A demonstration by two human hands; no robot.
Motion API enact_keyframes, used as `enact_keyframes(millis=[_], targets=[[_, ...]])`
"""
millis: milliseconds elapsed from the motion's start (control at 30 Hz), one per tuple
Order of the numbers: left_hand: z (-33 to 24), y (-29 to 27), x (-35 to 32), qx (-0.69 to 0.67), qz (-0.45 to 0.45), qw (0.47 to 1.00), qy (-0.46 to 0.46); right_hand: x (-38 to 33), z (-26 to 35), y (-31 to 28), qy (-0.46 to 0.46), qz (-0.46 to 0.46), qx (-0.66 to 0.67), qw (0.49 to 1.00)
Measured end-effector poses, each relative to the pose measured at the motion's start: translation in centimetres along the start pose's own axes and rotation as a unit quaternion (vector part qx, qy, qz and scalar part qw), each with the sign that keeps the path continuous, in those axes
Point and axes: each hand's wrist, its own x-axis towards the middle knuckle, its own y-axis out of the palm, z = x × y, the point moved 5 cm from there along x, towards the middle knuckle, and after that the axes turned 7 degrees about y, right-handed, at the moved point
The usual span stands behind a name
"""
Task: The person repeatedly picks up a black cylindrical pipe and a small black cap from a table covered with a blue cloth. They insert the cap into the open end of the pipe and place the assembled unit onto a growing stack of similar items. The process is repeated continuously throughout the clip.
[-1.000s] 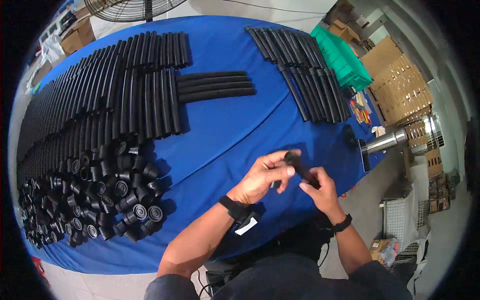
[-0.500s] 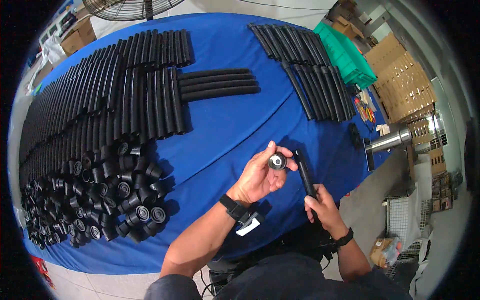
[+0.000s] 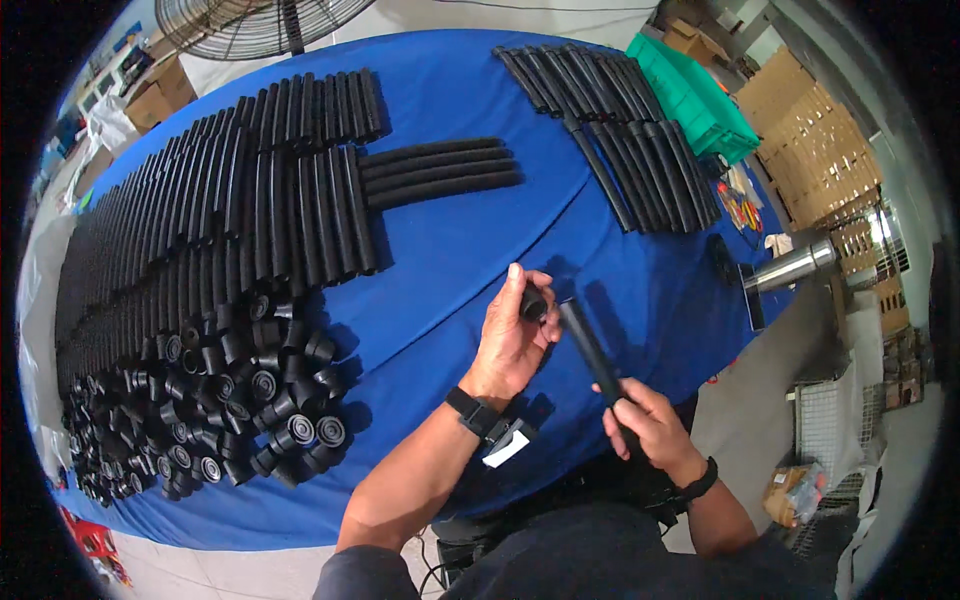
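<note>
My left hand (image 3: pixel 507 345) is closed around a short black rubber cap (image 3: pixel 533 303), gripped between thumb and fingers above the blue cloth. A black tube (image 3: pixel 588 345) is in my right hand (image 3: pixel 648 420), which wraps round its lower part. The tube slants up and to the left, its top end close beside the cap but apart from it. To the left lies a heap of similar black caps (image 3: pixel 240 395), several showing ringed round ends. Behind the heap, long rows of black tubes (image 3: pixel 200 190) cover the cloth.
Four or so foam-like black tubes (image 3: pixel 440 172) lie crosswise beside the rows. More black tubes (image 3: pixel 650 175) lie at the far right, near a green crate (image 3: pixel 690 100). A metal cylinder fixture (image 3: pixel 795 268) stands at the table's right edge. A fan (image 3: pixel 260 25) is behind.
The cap has turned in my left hand, so its open round end no longer faces up. The tube's top end has shifted left and slightly down. The whole view has shifted slightly.
</note>
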Motion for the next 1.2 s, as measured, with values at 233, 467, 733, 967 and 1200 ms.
enact_keyframes(millis=[233, 467, 733, 967, 1200], targets=[[-0.1, 0.7, 0.1, -0.015, 0.016, 1.000, 0.010, 1.5, -1.7, 2.6, 0.007, 0.044, 0.055, 0.997], [-0.4, 0.0, 0.2, -0.044, -0.016, 0.999, 0.005, 1.3, -1.5, 3.6, 0.045, 0.055, 0.096, 0.993], [-0.7, 0.0, -0.2, 0.040, -0.051, 0.994, 0.086, 1.4, -1.9, 3.8, 0.042, -0.010, 0.009, 0.999], [-0.8, -0.2, -0.3, 0.073, -0.059, 0.989, 0.114, 1.5, -0.8, 4.2, 0.003, -0.068, -0.100, 0.993], [-0.8, 1.0, -0.2, 0.023, -0.068, 0.995, 0.065, 1.1, 0.8, 3.2, -0.145, -0.154, -0.257, 0.943]])
